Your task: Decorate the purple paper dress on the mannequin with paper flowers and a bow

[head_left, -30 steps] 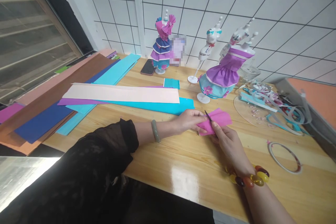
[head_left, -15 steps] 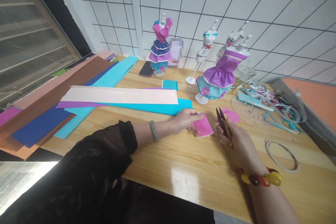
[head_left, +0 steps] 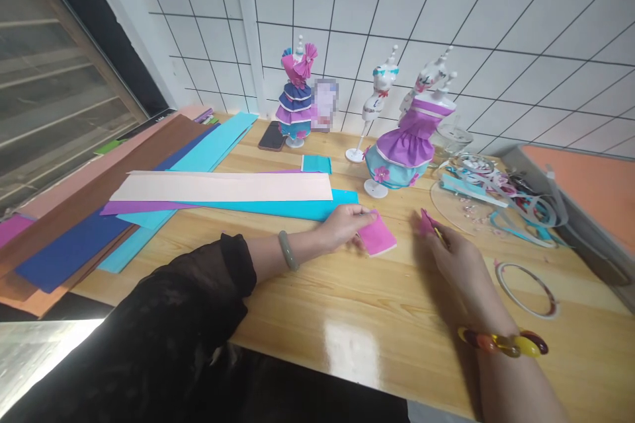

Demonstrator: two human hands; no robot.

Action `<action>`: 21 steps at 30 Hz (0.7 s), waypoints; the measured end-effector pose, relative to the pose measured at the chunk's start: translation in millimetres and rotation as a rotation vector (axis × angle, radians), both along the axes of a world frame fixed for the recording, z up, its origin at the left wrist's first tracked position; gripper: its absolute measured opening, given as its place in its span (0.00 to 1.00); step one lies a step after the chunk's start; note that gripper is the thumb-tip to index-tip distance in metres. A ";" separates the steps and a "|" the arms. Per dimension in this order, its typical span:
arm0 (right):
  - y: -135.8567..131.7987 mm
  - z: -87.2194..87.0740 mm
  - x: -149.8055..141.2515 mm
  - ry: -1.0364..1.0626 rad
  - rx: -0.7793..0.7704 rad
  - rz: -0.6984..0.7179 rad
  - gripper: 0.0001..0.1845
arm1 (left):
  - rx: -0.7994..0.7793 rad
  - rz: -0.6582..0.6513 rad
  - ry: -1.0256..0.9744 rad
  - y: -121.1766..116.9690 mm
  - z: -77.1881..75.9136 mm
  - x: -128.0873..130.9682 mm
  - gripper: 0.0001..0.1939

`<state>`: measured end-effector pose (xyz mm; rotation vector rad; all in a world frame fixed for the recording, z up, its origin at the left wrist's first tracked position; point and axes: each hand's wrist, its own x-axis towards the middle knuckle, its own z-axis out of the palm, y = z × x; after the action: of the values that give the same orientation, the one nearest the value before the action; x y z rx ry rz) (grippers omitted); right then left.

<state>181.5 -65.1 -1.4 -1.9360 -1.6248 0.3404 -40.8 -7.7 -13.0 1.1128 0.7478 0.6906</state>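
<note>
My left hand (head_left: 344,228) pinches a folded square of pink crepe paper (head_left: 378,235) by its left edge, just above the wooden table. To its right, my right hand (head_left: 454,258) is closed around scissors (head_left: 439,236); only a bit of the yellow handle shows and the blades are hidden. A second pink piece of paper (head_left: 426,221) sticks out from the fingertips of that same hand. A gap of bare wood separates the two hands.
Crepe paper strips (head_left: 223,186) lie on the left and middle. Behind stand a dressed mannequin (head_left: 296,102), a bare mannequin (head_left: 380,92) and one in a purple dress (head_left: 411,139). Ribbons (head_left: 516,198), a tape roll (head_left: 526,291) and a grey bin (head_left: 570,231) are on the right.
The scissors have come away from the paper, separating it into two pieces. My right hand moved right and picked up the loose piece; my left hand kept the other.
</note>
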 end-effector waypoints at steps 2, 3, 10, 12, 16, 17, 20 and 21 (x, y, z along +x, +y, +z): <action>3.2 -7.2 11.8 -0.194 -0.083 -0.023 0.28 | 0.058 -0.006 0.066 -3.1 1.9 0.2 0.20; 4.4 -10.3 15.5 -0.255 -0.108 -0.027 0.28 | 0.095 -0.023 0.100 -5.8 3.7 -0.2 0.21; 8.4 -20.3 -6.3 -0.247 0.058 0.252 0.22 | 0.316 -0.465 0.285 -33.5 20.0 -4.7 0.22; 9.0 -21.3 -17.7 -0.194 0.100 0.373 0.21 | 0.369 -0.590 0.287 -36.8 19.8 -4.0 0.19; 10.6 -23.5 -24.2 -0.217 0.142 0.404 0.20 | 0.411 -0.654 0.291 -36.4 17.8 -3.5 0.16; 10.8 -23.4 -23.1 -0.248 0.152 0.374 0.20 | 0.396 -0.653 0.293 -35.9 18.0 -3.8 0.17; 8.6 -19.8 -23.2 -0.340 0.232 0.272 0.19 | 0.359 -0.653 0.283 -35.3 19.5 -4.5 0.18; 7.1 -17.7 -26.0 -0.349 0.263 0.278 0.18 | 0.357 -0.663 0.274 -35.5 19.8 -4.5 0.17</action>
<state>155.5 -58.0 -19.1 -1.6370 -2.0551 -0.1119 -45.3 -43.2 6.8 1.6957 0.4393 0.1030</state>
